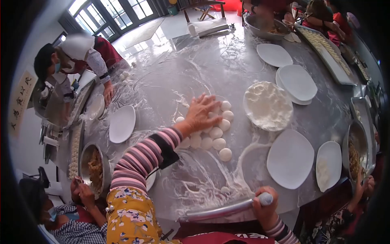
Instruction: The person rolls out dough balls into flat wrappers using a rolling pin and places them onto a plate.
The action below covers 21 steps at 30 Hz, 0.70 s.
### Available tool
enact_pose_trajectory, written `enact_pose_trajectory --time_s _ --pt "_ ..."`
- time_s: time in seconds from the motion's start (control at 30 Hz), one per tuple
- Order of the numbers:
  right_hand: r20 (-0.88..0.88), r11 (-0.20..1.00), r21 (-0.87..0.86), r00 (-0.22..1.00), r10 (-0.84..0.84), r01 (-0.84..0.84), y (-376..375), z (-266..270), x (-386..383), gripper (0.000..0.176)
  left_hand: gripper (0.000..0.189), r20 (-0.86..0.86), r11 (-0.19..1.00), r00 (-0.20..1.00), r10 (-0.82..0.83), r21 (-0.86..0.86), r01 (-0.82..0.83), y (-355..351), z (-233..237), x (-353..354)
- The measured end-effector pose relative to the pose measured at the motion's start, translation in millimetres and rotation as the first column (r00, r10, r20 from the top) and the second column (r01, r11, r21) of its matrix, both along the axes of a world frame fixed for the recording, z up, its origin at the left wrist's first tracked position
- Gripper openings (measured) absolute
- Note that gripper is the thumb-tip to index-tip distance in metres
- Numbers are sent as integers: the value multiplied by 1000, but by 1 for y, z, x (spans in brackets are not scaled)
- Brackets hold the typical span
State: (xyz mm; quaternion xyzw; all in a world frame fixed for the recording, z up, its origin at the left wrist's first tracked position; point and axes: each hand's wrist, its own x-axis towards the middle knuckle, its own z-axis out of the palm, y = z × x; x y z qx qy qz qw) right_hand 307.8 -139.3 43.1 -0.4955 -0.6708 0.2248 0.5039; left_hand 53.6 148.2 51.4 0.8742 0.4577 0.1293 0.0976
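So the left hand [202, 113] is splayed flat, fingers apart, palm down on the far end of a bunch of dough balls [215, 133] sitting mid-table. The rest of the balls trail back toward the wearer in a loose double row, touching each other. The right hand [265, 207] is down at the near edge, fist closed round the end of a metal rolling pin [221, 211] that lies along the rim. Looks to me like the palm is squashing balls into discs, so if you want that to go well, I'd say press straight down with the heel of the hand, one ball at a time, so neighbours don't fuse. The table [227, 69] is streaked with flour all round the balls, which should stop sticking. If it doesn't, the heaped plate of flour [268, 106] is just beside them on the right. Nearer, there's a big empty plate [290, 159], and another white plate [122, 124] off to the left. Further out, a metal bowl of filling [95, 168] sits by a co-worker's hands [83, 193] at lower left. Another person's hand [108, 92] rests on the far-left edge, well apart from the wearer's.
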Motion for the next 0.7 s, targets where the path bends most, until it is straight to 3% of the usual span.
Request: enact_pose_trajectory --time_s 0.03,0.13,0.2,0.27,0.3,0.37,0.47,0.5,0.63,0.7 --pt "-35 994 105 999 -36 39 0 -2 -3 42 61 -2 1000 1000 -14 18 14 -19 0 3" --pt "-11 993 108 999 -36 37 -5 -5 -1 41 54 3 997 998 -58 51 58 -51 1 -2" --pt "-12 992 126 1000 -18 20 -3 -8 2 42 50 78 940 951 300 144 -308 -54 11 -17" --pt "-12 990 139 1000 2 0 -7 -10 4 43 54 7 759 768 640 145 -634 -61 16 -37" --pt "-47 994 107 999 24 -19 -9 -10 4 43 54 3 753 762 647 154 -640 -63 1 -51" --pt "-80 994 97 995 61 -53 -6 -9 6 42 61 28 801 801 598 17 -599 -71 -41 -73" --pt "-68 992 118 996 59 -50 -6 -10 7 41 68 125 834 824 552 -98 -543 -128 -22 -17" --pt "-74 993 105 995 59 -51 -6 -10 7 41 68 119 832 824 555 -100 -546 -128 -17 -4" --pt "-85 994 92 994 72 -64 -6 -10 7 41 66 183 949 932 314 -22 -315 -104 14 45" --pt "-75 994 90 994 75 -68 -6 -11 8 41 62 71 961 964 255 86 -261 -87 12 70"
